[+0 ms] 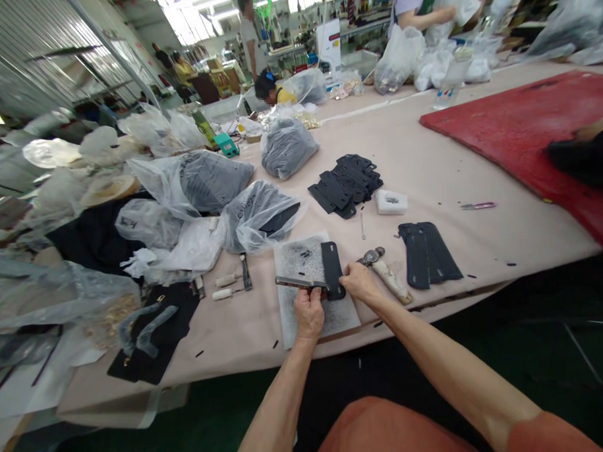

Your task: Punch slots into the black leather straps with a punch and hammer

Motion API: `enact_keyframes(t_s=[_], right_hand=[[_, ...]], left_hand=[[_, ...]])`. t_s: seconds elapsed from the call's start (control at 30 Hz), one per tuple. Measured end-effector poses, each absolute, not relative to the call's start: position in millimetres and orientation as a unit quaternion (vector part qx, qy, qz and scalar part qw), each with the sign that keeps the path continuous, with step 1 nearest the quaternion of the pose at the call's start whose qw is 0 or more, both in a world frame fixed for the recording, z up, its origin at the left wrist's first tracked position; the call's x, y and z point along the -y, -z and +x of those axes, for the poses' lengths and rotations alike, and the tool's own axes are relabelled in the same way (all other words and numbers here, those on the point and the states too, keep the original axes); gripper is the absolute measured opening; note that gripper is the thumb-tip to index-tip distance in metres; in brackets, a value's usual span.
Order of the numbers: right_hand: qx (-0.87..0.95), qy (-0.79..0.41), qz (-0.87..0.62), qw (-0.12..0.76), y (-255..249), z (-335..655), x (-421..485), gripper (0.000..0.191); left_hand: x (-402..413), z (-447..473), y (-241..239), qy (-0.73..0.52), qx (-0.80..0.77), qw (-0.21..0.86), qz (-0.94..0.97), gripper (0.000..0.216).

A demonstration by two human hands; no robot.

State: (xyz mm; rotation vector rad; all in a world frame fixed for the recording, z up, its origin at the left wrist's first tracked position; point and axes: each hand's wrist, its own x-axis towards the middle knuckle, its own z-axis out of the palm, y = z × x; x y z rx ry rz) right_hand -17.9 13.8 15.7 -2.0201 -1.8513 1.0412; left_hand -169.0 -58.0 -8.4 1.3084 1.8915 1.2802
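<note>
My left hand (309, 313) is closed on a long, thin metal tool (294, 282) that lies crosswise over a white board (293, 255) speckled with black. The tool's right end reaches a flat black strip-shaped piece (332, 266) with small slots, which rests on the board. With its fingertips, my right hand (361, 283) pinches the right edge of this piece. Just beyond the right hand is a hammer (391, 280) with a metal head and a worn, light handle. Small black cut-out bits are scattered on the board.
Black pieces lie stacked (429, 255) at right and heaped (347, 185) behind, near a white block (392, 202). Light-handled tools (230, 288) and plastic bags (262, 215) are at left. Pink snips (479, 206) and a red board (523, 121) are farther right. Other people work beyond.
</note>
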Motion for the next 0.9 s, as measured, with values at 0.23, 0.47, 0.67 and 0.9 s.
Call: enact_keyframes(t_s=[0.23, 0.47, 0.67, 0.9], right_hand=[[0.63, -0.348, -0.685, 0.116, -12.7, -5.9, -11.4, 0.02], [0.654, -0.355, -0.66, 0.105, -7.2, -9.6, -6.5, 0.018], [0.677, -0.377, -0.622, 0.111, -16.3, 0.3, -36.5, 0.007], [0.651, -0.327, -0.648, 0.22, -81.8, 14.4, -146.5, 0.017]], left_hand=[[56.8, -169.3, 10.2, -0.518, -0.669, 0.322, 0.424, 0.02], [56.6, -170.3, 12.3, -0.542, -0.645, 0.371, 0.39, 0.023], [57.1, -174.8, 17.6, -0.549, -0.646, 0.377, 0.374, 0.029], [52.5, -176.6, 18.9, -0.531, -0.646, 0.394, 0.381, 0.033]])
